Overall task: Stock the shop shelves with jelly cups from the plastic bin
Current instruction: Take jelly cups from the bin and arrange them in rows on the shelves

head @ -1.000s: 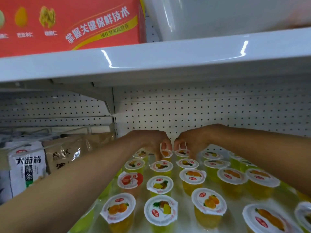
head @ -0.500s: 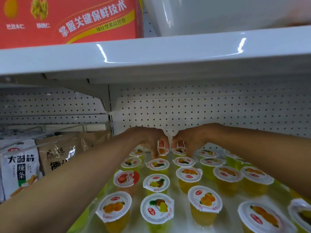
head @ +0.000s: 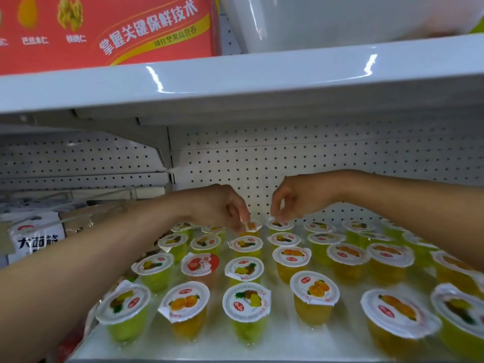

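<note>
Right now both arms are reaching deep along the lower shelf (head: 285,339), where the jelly cups (head: 246,302) are standing upright in rows from the front edge back to the pegboard back panel (head: 314,158). The left hand (head: 222,208) is pinching, fingers narrow, the lid rim of a back-row cup (head: 252,226) with an orange picture. The right hand (head: 296,197) is curling its fingertips down onto the lid edge of the neighbouring cup (head: 280,223), thumb and forefinger nearly meeting. Whether either cup is sitting on the shelf or hanging just above it, I cannot tell.

These cups are probably handling as light things. Their clear plastic walls are thin and likely give under a squeeze, and their smooth sides may be slightly slippery. The film lids are curling up at the corners on several cups, so a pull there is risking a peel or a leak. The safer hold is around the wall just under the rim, with a gentle grip. The rows are sitting close together, so a wrist brushing past could be tipping a neighbour over.

Above, a white plastic bin (head: 327,22) is resting on the upper shelf (head: 235,79) beside a red carton (head: 104,30). Snack packets (head: 36,239) are lying in the bay to the left.
</note>
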Available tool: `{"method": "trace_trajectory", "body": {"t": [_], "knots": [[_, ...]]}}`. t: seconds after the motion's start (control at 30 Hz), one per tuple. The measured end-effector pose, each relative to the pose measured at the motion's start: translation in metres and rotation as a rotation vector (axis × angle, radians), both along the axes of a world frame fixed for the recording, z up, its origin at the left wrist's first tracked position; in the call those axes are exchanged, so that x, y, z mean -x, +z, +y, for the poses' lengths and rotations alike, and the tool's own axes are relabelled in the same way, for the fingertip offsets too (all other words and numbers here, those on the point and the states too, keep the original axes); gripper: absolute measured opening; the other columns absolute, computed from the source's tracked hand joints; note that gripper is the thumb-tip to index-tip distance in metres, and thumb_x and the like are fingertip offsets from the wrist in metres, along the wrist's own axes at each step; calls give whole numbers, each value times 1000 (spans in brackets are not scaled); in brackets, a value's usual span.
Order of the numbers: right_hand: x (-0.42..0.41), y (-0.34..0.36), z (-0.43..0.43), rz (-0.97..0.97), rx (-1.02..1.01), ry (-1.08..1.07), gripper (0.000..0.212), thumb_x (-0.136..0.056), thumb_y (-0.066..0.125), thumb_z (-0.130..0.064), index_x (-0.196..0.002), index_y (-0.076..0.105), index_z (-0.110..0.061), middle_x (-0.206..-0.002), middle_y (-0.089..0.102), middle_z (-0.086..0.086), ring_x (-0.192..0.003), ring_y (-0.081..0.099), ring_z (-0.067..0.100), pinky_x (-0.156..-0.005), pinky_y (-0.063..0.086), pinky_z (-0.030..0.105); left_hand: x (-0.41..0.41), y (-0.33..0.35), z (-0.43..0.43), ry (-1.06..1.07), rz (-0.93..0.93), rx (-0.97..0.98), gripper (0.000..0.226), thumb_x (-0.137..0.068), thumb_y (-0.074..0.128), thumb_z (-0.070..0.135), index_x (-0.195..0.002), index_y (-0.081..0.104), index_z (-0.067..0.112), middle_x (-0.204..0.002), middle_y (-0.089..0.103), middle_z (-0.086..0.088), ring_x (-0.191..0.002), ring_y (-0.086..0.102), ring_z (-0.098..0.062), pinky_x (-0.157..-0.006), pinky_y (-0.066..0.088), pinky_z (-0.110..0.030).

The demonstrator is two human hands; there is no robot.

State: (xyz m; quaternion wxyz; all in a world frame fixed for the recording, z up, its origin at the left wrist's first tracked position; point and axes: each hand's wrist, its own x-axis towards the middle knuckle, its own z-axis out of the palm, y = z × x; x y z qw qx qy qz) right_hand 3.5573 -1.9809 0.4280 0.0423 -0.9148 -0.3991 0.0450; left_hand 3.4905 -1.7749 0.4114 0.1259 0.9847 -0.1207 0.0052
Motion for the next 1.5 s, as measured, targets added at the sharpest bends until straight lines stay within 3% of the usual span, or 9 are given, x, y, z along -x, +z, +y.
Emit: {"method": "trace_trajectory", "body": {"t": [0.13, 0.33, 0.57, 0.7, 0.93, 1.13, 1.27, 1.37, 1.5], "knots": [[13, -16, 11, 27, 89, -39, 30, -82, 71, -51, -103, 70, -29, -81, 64, -13, -81, 68, 15, -73, 53, 25, 6, -15, -10, 15, 102, -70, 44, -79, 78, 36, -119, 68, 20, -109, 71, 8, -96, 66, -5, -93, 52, -25], [13, -24, 13, -35, 145, -90, 48, -78, 73, -54, -109, 69, -18, -105, 71, 3, -87, 71, 21, -87, 56, 37, 4, -20, -14, 34, 55, -72, 43, -78, 79, 37, -115, 70, 17, -112, 70, 8, -97, 65, -4, -80, 47, -11], [10, -33, 15, -5, 30, -157, 51, -76, 73, -50, -100, 72, -5, -95, 74, 14, -64, 66, 19, -64, 56, 26, 2, -23, -16, 33, 23, -108, 44, -77, 80, 35, -115, 70, 16, -112, 70, 6, -95, 64, -7, -85, 50, -18], [15, -36, 16, -33, 7, -174, 46, -75, 71, -43, -100, 71, -4, -92, 74, 13, -70, 68, 22, -58, 50, 23, 0, -25, -15, 41, 28, -99, 49, -76, 81, 34, -120, 67, 16, -117, 68, 5, -97, 62, -7, -79, 45, -13], [19, -34, 11, -87, 10, -132, 48, -80, 66, -51, -100, 73, -8, -107, 70, 12, -99, 67, 27, -74, 52, 30, 6, -23, -17, 50, 25, -81, 47, -80, 78, 35, -122, 65, 17, -119, 66, 7, -97, 59, -4, -81, 43, -13], [46, -15, -10, -153, -57, -114, 30, -85, 64, -52, -93, 73, -25, -91, 72, -5, -85, 66, 13, -79, 55, 31, 39, -11, -20, -14, -111, 35, 15, -85, 71, 38, -97, 74, 31, -88, 72, 17, -86, 65, 2, -79, 50, -17], [66, -23, -13, -137, 34, -126, 34, -82, 64, -54, -95, 74, -24, -97, 73, -3, -92, 67, 16, -86, 56, 35, 58, -18, -26, -42, -51, -53, 16, -84, 71, 42, -97, 74, 35, -93, 72, 20, -85, 64, 5, -73, 48, -12], [73, -34, -8, -179, 65, -173, 43, -81, 62, -58, -93, 71, -17, -92, 74, 2, -85, 69, 19, -76, 55, 31, 62, -25, -27, -34, -26, -107, 29, -82, 69, 51, -104, 72, 33, -97, 72, 18, -91, 65, -1, -77, 50, -18], [77, -40, -3, -266, 86, -224, 46, -79, 61, -60, -67, 49, -17, -70, 63, 1, -64, 55, 19, -57, 40, 25, 64, -28, -26, -3, -42, -107, 30, -80, 71, 53, -103, 73, 34, -93, 71, 19, -88, 65, -1, -78, 51, -19]]}}
